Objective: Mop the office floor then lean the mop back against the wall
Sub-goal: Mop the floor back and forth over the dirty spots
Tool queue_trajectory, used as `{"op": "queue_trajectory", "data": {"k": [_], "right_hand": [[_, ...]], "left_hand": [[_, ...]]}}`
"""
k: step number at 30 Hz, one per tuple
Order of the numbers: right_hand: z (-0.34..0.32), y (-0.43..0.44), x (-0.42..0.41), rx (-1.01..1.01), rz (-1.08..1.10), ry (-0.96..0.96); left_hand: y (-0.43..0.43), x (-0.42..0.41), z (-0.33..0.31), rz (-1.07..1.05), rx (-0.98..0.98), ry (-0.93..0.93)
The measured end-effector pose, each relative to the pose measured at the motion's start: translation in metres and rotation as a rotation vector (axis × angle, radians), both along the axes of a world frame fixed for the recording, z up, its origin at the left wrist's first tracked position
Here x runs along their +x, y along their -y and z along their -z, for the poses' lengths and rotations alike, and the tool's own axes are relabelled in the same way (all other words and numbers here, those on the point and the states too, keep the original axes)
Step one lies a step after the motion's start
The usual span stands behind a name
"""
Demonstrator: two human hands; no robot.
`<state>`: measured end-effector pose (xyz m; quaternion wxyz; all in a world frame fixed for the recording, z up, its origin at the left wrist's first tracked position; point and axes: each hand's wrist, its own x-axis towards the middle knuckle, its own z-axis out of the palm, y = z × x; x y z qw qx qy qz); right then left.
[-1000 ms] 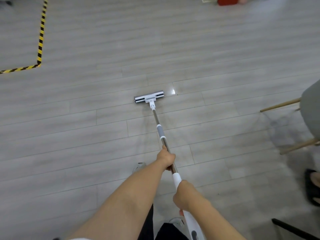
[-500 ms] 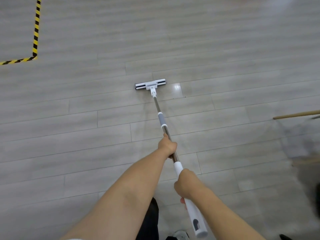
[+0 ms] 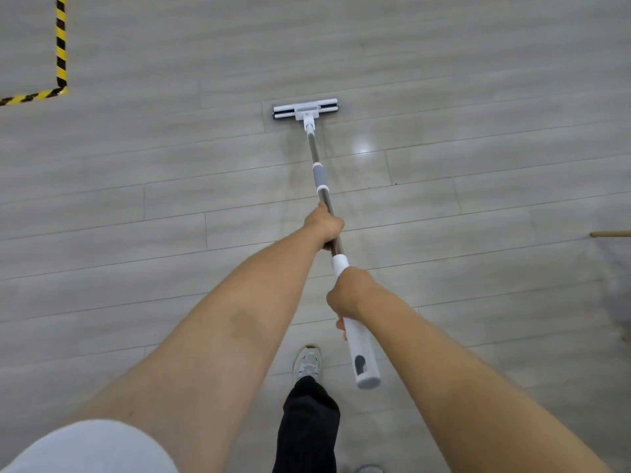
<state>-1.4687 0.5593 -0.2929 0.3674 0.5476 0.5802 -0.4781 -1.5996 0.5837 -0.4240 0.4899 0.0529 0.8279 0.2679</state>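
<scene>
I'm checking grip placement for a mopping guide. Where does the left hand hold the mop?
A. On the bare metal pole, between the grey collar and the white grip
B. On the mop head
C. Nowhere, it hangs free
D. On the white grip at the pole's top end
A: the left hand wraps the metal pole of the mop below the grey collar, while the right hand holds the white grip.

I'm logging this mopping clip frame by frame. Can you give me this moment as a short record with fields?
activity: mopping, not yet finished
mop head: flat on the grey plank floor, ahead of the person
left hand: gripping the metal pole, farther down
right hand: gripping the white handle, nearer the body
floor marking: yellow-black tape, upper left
wall: not in view
</scene>
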Motion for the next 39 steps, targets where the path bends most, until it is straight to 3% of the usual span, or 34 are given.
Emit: {"op": "queue_trajectory", "data": {"k": [11,26,35,39], "right_hand": [[0.015,0.075,0.097,0.055,-0.112,0.011],[-0.085,0.232,0.299,0.006,-0.279,0.044],[-0.078,0.259,0.29,0.054,-0.213,-0.028],[-0.068,0.251,0.261,0.055,-0.158,0.039]], "left_hand": [[0.08,0.101,0.002,-0.028,-0.039,0.023],[0.263,0.31,-0.076,-0.141,-0.016,0.084],[0.286,0.293,-0.077,-0.139,-0.007,0.054],[0.274,0.267,-0.067,-0.139,-0.019,0.056]]}}
